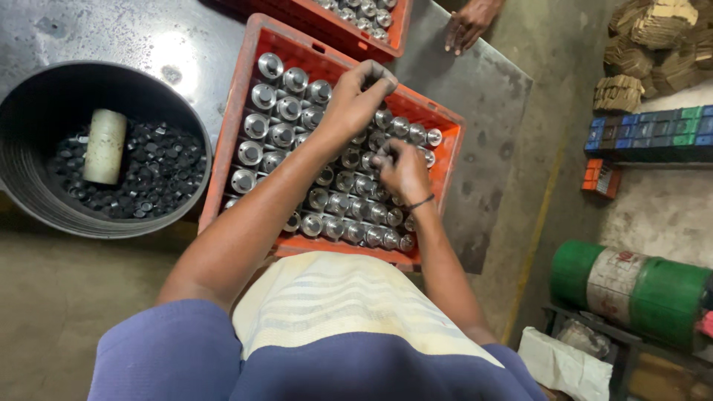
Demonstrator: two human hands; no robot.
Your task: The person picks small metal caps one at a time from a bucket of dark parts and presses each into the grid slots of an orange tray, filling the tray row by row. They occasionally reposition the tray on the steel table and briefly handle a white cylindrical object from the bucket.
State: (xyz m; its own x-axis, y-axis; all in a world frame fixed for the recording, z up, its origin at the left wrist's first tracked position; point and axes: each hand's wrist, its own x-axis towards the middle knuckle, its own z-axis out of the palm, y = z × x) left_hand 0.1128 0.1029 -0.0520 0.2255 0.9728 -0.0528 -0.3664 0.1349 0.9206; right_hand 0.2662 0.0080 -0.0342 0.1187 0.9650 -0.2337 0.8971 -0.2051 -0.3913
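At frame centre, the left hand (355, 96) pinches a small part; the right hand (401, 169) grips a cylinder (382, 158) in the crate (245, 111). Crowded neighbours could topple.

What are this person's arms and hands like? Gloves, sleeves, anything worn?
No gloves: both hands are bare. The left hand has nothing on its wrist. The right hand has a thin dark band round its wrist. Both forearms are uncovered, with short blue sleeves near the shoulders.
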